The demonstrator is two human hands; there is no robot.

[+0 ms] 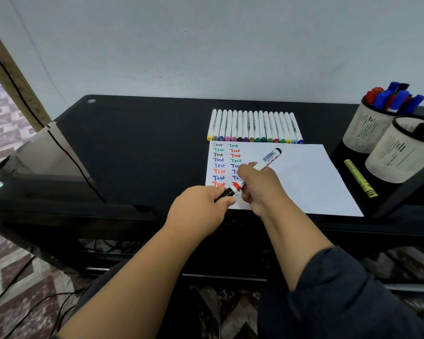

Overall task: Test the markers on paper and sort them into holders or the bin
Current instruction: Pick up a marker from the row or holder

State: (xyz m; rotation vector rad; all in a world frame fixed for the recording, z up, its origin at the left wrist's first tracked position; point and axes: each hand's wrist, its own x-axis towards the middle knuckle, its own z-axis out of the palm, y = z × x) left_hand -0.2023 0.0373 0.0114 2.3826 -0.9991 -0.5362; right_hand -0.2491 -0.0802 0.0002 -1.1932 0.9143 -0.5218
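A white sheet of paper [304,177] lies on the black desk [137,148], its left part covered with two columns of the word "Test" in several colours. My right hand [260,187] grips a white marker [267,159] with red print over the paper's lower left corner. My left hand [201,209] pinches the marker's black cap [227,193] at the marker's near end, beside its red collar. A row of several white markers [255,126] with coloured ends lies just behind the paper. Two white mesh holders [370,128] [397,155] stand at the right.
The far holder carries several blue and red markers [394,97]; the near one shows a blue and a black one. A yellow-green highlighter [360,178] lies beside the paper's right edge. A cardboard box [42,152] stands at the desk's left. Cables hang below the desk.
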